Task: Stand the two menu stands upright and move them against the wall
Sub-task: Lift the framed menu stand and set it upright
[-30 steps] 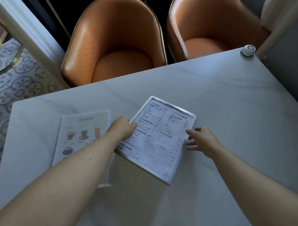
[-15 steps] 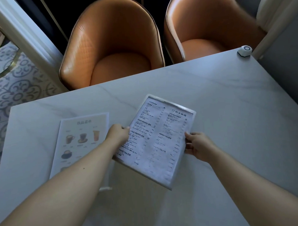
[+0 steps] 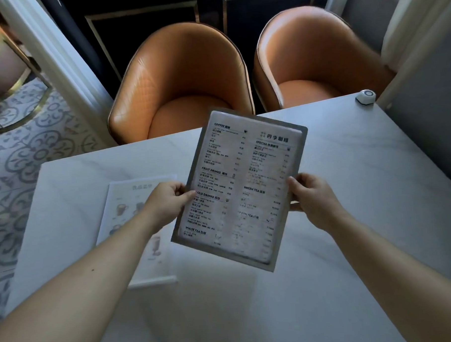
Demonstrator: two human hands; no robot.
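While you look down from the head camera, your left hand (image 3: 166, 202) and right hand (image 3: 313, 195) grip one menu stand (image 3: 242, 188) by its two side edges, raised off the tabletop (image 3: 349, 181) and tilted so its printed face turns up toward you. Your left fingers are clenched on the left edge with the thumb lying over the front; the other fingers go behind the frame and you cannot see them. Your right fingers (image 3: 293, 182) curl round the right edge the same way, thumb in front, the rest mostly hidden behind. The headings on the sheet read clearly enough, but the small lines under them are too blurred to make out, and whatever foot the stand has is hidden behind the panel.

To the left, the second menu stand (image 3: 133, 216) lies flat on the tabletop, face up, with pale drink pictures on it. Your left forearm and hand cross over its right part, and the raised stand covers its near right corner, so its full outline is cut off; its print is faint and soft.

At the far right corner of the tabletop sits a small white round button (image 3: 365, 97), near the wall (image 3: 428, 115). Two orange chairs (image 3: 184, 84) stand beyond the far edge, their lower parts hidden by the tabletop.
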